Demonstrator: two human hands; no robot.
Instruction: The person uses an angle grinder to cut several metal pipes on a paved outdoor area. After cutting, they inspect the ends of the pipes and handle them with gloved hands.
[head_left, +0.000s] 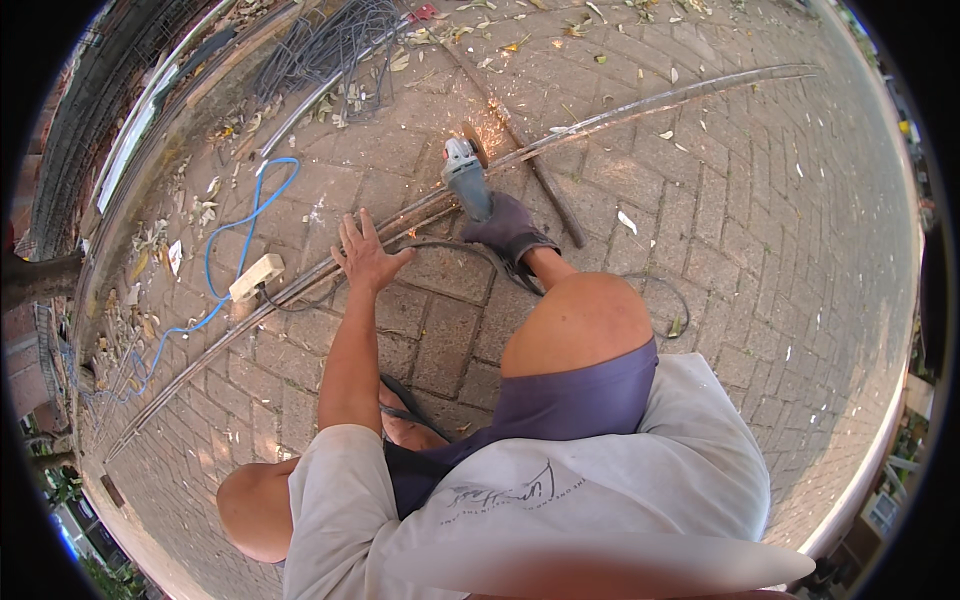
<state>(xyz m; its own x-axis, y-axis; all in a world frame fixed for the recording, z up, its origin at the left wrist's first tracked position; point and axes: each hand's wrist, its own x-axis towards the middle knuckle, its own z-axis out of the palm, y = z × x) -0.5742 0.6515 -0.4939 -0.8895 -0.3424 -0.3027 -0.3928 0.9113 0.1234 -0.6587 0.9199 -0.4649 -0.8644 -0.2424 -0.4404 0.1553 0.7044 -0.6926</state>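
Observation:
My right hand, in a dark glove, is wrapped round the grey body of an angle grinder. The grinder's brown disc meets or is close to the long metal bars, and orange sparks spray away from it. Bare and with fingers spread, my left hand rests on or just over the same bars, left of the grinder. A rusty rod crosses the bars just right of the disc, apparently under them.
A pale extension socket with a blue cord lies left of my left hand. A dark cable curls over the brick paving. Tangled thin metal rods lie at the far left among dry leaves. My sandalled foot is close by.

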